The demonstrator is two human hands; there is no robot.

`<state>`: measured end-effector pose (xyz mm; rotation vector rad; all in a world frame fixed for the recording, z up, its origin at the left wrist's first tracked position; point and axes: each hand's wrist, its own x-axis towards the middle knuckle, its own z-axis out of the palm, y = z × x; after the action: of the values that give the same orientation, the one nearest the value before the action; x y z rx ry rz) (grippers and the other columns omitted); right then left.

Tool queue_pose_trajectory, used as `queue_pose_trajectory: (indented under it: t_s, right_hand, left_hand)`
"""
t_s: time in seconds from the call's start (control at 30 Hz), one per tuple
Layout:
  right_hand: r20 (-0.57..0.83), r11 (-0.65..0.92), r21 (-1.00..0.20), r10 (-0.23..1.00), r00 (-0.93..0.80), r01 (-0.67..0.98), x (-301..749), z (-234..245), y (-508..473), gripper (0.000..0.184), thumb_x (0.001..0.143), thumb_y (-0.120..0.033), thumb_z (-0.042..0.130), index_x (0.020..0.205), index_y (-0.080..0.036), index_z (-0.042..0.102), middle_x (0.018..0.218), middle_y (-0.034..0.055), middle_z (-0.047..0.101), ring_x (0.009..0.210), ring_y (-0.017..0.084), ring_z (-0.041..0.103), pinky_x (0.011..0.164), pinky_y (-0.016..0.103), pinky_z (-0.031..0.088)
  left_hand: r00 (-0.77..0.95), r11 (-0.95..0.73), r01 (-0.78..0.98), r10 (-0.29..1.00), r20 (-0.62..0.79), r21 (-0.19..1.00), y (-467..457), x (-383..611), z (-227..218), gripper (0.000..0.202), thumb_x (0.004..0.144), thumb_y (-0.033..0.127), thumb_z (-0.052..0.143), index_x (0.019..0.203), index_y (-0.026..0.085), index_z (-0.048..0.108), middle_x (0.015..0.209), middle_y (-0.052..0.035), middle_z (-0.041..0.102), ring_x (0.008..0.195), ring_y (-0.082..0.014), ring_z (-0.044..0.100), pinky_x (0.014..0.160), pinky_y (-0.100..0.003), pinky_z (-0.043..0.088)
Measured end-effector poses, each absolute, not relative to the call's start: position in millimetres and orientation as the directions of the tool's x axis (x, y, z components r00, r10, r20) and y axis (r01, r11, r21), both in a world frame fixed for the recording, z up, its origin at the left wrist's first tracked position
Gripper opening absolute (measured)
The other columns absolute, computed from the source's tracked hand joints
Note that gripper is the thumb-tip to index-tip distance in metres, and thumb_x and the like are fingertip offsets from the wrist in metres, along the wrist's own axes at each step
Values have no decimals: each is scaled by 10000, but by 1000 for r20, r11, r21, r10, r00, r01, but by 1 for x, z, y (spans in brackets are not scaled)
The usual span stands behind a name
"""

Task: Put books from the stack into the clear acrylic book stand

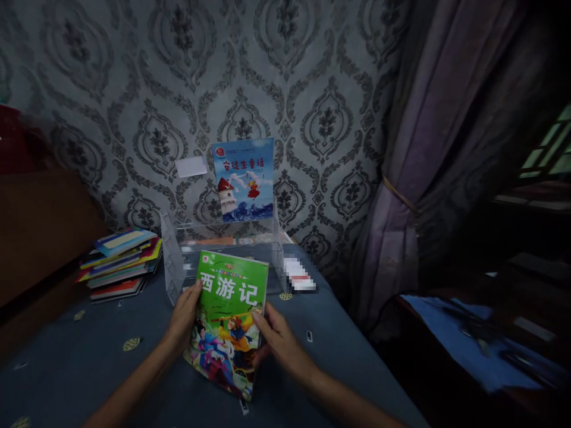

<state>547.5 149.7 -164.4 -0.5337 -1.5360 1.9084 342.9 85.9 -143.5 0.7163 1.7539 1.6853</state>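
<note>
A green picture book [234, 291] with white Chinese characters and cartoon figures on its cover is held between my two hands, tilted upright above the table. My left hand [184, 312] grips its left edge, with the fingers partly hidden behind the cover. On the right edge, my right hand [277, 336] is closed on the book, thumb lying on the front. Just behind stands a clear plastic tiered rack [173, 255]. A blue picture book [245, 178] with a castle and waves on its cover stands upright in the rack's rear tier.
A stack of books [125, 261] lies left of the rack on the dark blue tablecloth [156, 380]. A blurred-out white item [300, 273] lies right of the rack. Behind are patterned wallpaper and a purple curtain [401, 178]. A brown box-like piece [40, 220] stands at far left.
</note>
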Motion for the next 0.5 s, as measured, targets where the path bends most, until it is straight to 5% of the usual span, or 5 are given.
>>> queue_pose_trajectory:
  t_s: [0.17, 0.33, 0.5]
  right_hand:
    - [130, -65, -971, 668, -733, -232, 540, -149, 173, 533, 800, -667, 703, 1093, -235, 596, 1031, 49, 691, 681, 163, 665, 438, 247, 576]
    - [396, 366, -914, 703, -591, -177, 531, -87, 226, 361, 904, -529, 597, 1127, -248, 560, 1045, 62, 655, 771, 208, 654, 448, 278, 564]
    - [770, 837, -546, 517, -374, 32, 526, -8, 271, 244, 983, -414, 465, 1113, -219, 532, 989, 88, 647, 963, 276, 638, 903, 479, 547]
  left_hand:
    - [-593, 27, -37, 804, -44, 999, 87, 341, -124, 503, 909, 570, 509, 1260, 239, 651, 1137, -62, 765, 1251, -325, 638, 943, -391, 613]
    - [-479, -183, 105, 852, 211, 978, 108, 335, -71, 589, 925, 593, 526, 1408, 257, 527, 1202, -61, 736, 1275, -319, 607, 989, -429, 575]
    - [-289, -354, 585, 750, 595, 730, 132, 321, 7, 571, 943, 607, 519, 1372, 231, 557, 1385, -69, 620, 1395, -319, 462, 1135, -406, 455]
